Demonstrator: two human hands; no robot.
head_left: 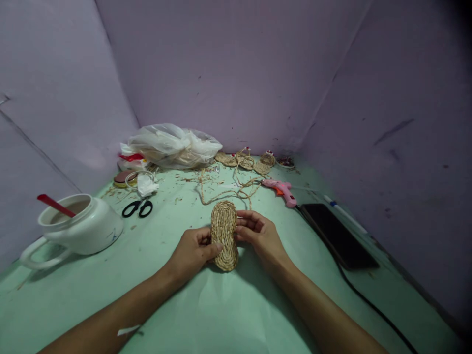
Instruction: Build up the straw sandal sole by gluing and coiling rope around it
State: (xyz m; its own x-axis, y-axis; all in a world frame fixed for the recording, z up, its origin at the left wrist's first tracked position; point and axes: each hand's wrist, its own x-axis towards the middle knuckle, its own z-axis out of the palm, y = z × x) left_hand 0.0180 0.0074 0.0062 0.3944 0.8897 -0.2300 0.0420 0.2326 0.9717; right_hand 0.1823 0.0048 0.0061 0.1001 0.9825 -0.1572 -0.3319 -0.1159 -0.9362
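A small shoe-sole shape of coiled straw rope (pixel 224 231) is held upright, its flat face toward me, above the green tabletop. My left hand (pixel 195 250) grips its lower left side, thumb across the front. On the other side, my right hand (pixel 258 233) pinches the right edge with thumb and fingers. Behind the sole, a loose length of braided straw cord (pixel 221 197) curls over the table. A pink glue gun (pixel 279 191) with an orange trigger lies beyond my right hand.
At left stand a white mug (pixel 84 226) with a red stick in it and black-handled scissors (pixel 138 209). A plastic bag (pixel 177 145) and finished straw pieces (pixel 262 164) lie along the back wall. At right are a phone (pixel 337 236), a black cable (pixel 363 292) and a white pen (pixel 344 214).
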